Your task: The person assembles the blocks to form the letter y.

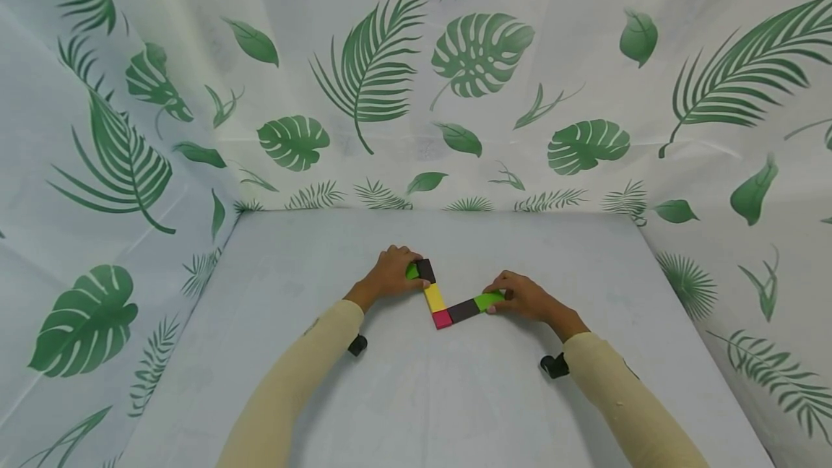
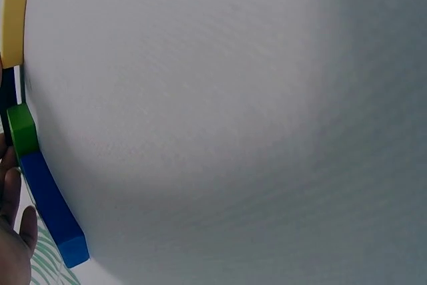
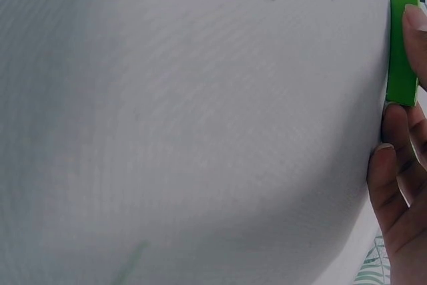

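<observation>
A bent line of coloured blocks lies on the white table. From its corner, a red block [image 1: 442, 319], a yellow block [image 1: 434, 299] and a black block [image 1: 425, 271] run up and left, with a green block [image 1: 412, 271] beside the black one. My left hand [image 1: 392, 271] grips around that green block, thumb near where black meets yellow. A blue block [image 2: 53, 208] continues from the green one in the left wrist view; the hand hides it from the head view. Right of the red block come another black block [image 1: 464, 310] and a green block [image 1: 489, 300], which my right hand [image 1: 525, 297] pinches at its outer end.
The white table [image 1: 416, 403] stretches around the blocks. White sheets with green leaf prints [image 1: 484, 56] hang behind it and along both sides. A dark wrist camera [image 1: 555, 366] sits under the right sleeve, another [image 1: 357, 345] under the left.
</observation>
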{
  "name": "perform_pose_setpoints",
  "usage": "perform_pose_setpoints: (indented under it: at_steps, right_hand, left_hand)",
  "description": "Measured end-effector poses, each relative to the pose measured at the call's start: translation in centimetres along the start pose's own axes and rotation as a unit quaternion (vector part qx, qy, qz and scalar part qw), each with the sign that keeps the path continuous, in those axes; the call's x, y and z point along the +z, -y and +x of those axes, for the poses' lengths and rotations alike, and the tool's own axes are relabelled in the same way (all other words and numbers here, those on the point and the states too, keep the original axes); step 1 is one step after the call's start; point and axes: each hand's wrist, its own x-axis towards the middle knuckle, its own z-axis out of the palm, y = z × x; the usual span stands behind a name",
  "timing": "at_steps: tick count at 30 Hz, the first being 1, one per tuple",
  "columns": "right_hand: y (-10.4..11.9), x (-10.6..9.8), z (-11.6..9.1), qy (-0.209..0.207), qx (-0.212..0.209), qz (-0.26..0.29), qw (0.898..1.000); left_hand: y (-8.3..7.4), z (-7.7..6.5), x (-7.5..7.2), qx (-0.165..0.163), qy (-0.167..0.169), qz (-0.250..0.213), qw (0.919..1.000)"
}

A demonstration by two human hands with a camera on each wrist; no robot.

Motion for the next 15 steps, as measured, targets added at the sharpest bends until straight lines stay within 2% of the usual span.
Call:
perform_pose_setpoints:
  at_steps: [15]
  right_hand:
    - [-0.07, -0.03, 0.10, 0.000, 0.005, 0.004, 1.000]
  left_hand:
    - [0.17, 0.21, 0.12, 0.003, 0.004, 0.011, 0.9999]
